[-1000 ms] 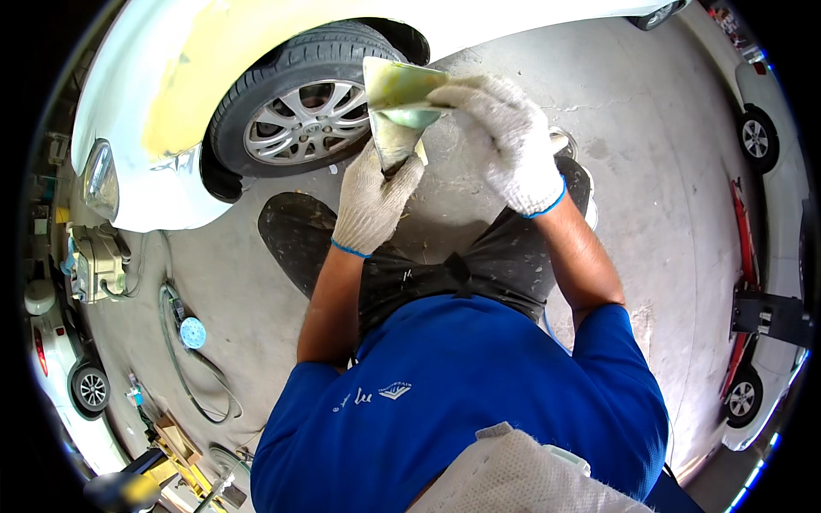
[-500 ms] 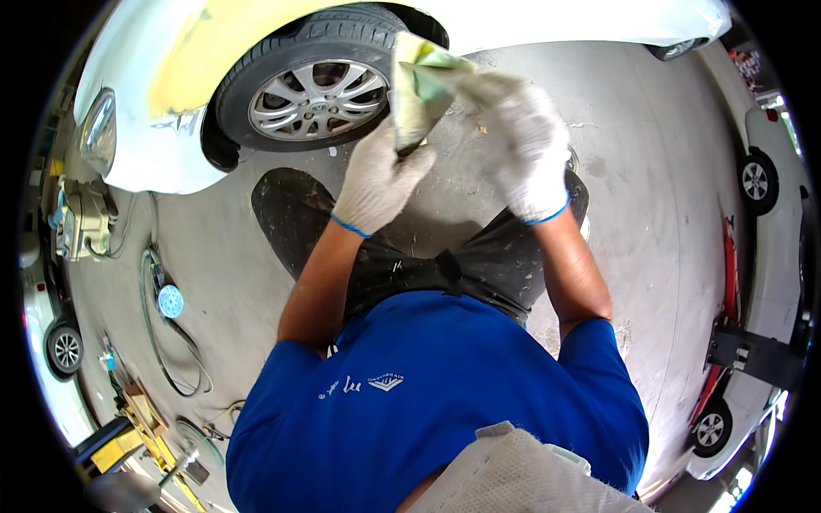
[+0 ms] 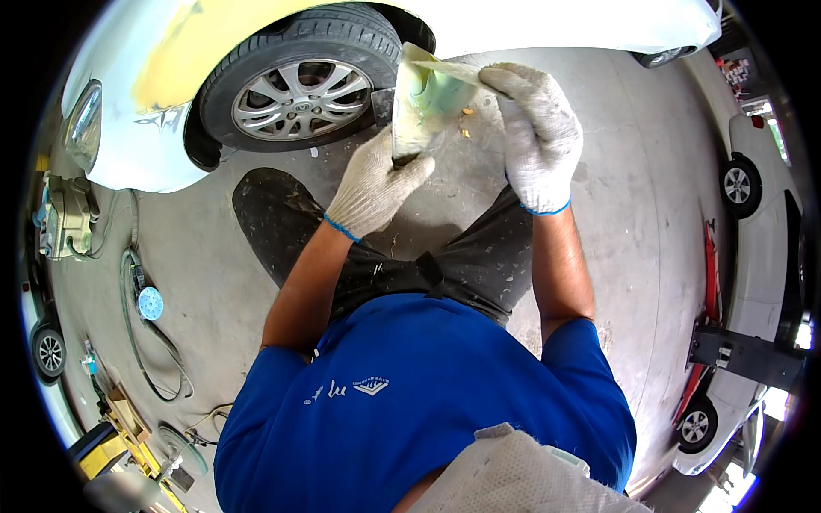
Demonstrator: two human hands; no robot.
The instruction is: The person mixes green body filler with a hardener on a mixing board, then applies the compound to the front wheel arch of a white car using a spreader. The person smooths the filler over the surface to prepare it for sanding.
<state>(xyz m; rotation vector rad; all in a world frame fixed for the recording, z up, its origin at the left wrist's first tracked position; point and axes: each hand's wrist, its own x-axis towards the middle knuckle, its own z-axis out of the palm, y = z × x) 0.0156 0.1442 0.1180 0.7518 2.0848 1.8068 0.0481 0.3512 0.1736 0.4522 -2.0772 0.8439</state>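
Observation:
In front of me, my gloved left hand (image 3: 376,184) is closed on the lower end of a flat putty board (image 3: 405,128), held up at a tilt. Pale green and yellow putty (image 3: 439,94) is smeared over the board's face. My gloved right hand (image 3: 540,141) pinches a thin putty spreader (image 3: 453,71), whose blade reaches left to the top of the board. Part of the spreader is hidden under the fingers. Just beyond the left hand stands a car wheel (image 3: 299,101), below a white fender with a yellowish patch (image 3: 162,73).
On the floor at left lie a sander with a round blue pad (image 3: 150,303) and its looped hose (image 3: 128,333). A boxy machine (image 3: 70,218) stands farther left. A dark lift arm (image 3: 744,355) and a white car (image 3: 765,265) are at right.
The right hand has turned and moved slightly right, and its blur is gone. The spreader still meets the board. My view has shifted a little, so the surroundings sit farther left.

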